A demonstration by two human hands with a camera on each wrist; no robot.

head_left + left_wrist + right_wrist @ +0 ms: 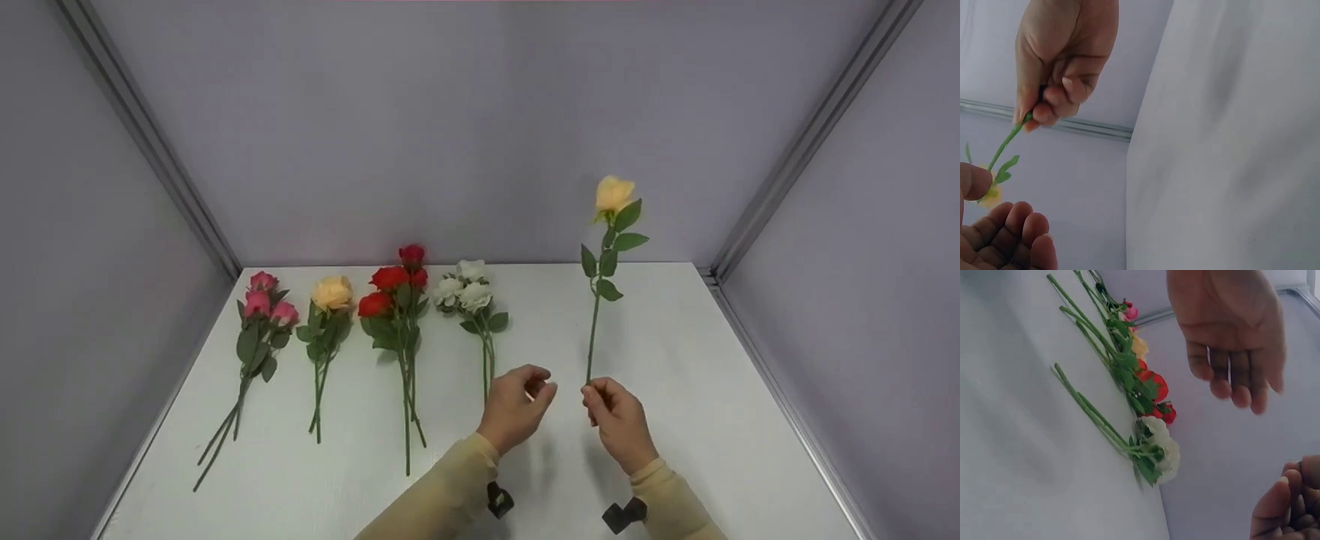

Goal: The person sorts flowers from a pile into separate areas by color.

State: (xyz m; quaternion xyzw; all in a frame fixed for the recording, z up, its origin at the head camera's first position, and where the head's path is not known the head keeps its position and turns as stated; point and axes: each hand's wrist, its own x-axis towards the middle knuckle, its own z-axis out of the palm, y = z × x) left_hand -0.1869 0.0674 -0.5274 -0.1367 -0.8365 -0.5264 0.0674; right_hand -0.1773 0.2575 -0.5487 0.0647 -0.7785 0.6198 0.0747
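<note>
My right hand (619, 427) pinches the bottom end of a single yellow rose (615, 195) and holds it upright, the bloom at the top and green leaves along the stem. In the left wrist view the same right hand (1064, 67) grips the green stem between thumb and fingers. Just left of it, my left hand (519, 405) holds nothing, its fingers loosely bent and apart from the stem. The right wrist view shows this left hand (1230, 337) with relaxed fingers. Closest to it on the table are the white flowers (474, 296), whose stem ends it partly hides.
Left of the white flowers lie red roses (390, 279), another yellow bunch (332, 294) and pink roses (257, 304), stems toward me. The white table (720, 450) is bordered by grey panels (480, 135) at the back and sides.
</note>
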